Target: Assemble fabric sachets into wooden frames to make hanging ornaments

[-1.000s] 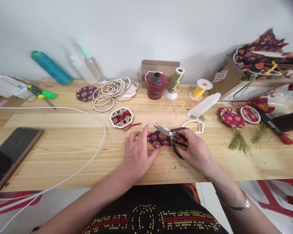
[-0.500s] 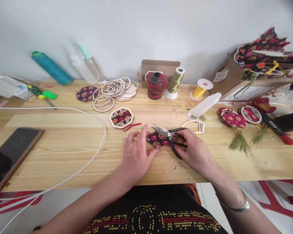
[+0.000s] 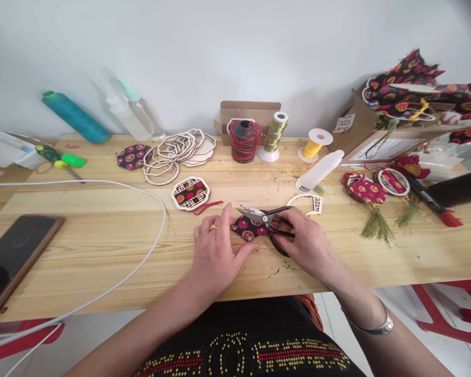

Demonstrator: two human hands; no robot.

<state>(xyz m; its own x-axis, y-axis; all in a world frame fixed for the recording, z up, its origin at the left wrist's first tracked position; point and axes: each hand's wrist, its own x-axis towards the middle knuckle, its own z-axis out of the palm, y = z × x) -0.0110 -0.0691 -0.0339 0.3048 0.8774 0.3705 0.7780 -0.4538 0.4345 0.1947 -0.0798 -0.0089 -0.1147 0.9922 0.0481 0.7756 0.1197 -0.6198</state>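
My left hand (image 3: 217, 248) holds the left end of a small dark fabric piece (image 3: 249, 229) printed with pink and orange round motifs. Its thumb presses the near edge and its index finger points upward beside the far edge. My right hand (image 3: 312, 241) grips black-handled scissors (image 3: 277, 235) from the right. The pale blades lie over the top of the fabric, pointing left, and the handles are spread apart. Just behind the scissors is a wooden frame (image 3: 317, 204), partly hidden. To the left lies an octagonal wood-framed fabric ornament (image 3: 190, 193) with a red cord (image 3: 208, 207).
Stacked wooden frames (image 3: 180, 149), red thread (image 3: 244, 141), gold thread (image 3: 275, 137) and a yellow spool (image 3: 312, 146) stand behind. A white bottle (image 3: 321, 170) leans nearby. Tasselled ornaments (image 3: 365, 188) and a cardboard box (image 3: 353, 133) are right; a phone (image 3: 19, 262) and white cable (image 3: 163, 220) left.
The whole view has shifted a little, so things on the table appear farther left. Both hands keep nearly the same pose on the fabric and scissors.
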